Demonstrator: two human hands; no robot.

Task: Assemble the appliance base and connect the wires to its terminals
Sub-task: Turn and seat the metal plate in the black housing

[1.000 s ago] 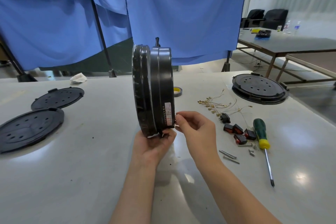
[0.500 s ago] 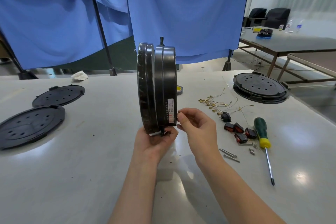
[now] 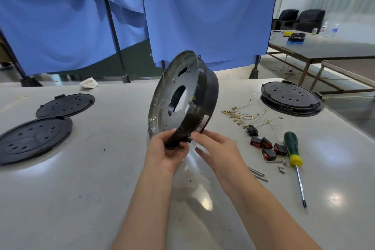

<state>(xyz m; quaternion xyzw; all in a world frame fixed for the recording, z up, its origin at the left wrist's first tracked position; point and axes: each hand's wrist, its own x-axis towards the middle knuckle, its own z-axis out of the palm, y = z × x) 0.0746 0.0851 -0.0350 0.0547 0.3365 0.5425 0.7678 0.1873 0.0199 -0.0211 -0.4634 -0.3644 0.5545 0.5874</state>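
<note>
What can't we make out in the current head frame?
- Label text on the appliance base: too small and motion-blurred.
- Base's far face: turned away from the head camera.
- Left hand fingertips: hidden behind the base's lower rim.
- Right hand contact: fingers reach the rim beside the label, but a pinch can't be confirmed.
- Wires: terminal types too small.
- Stacked covers: count unclear.
</note>
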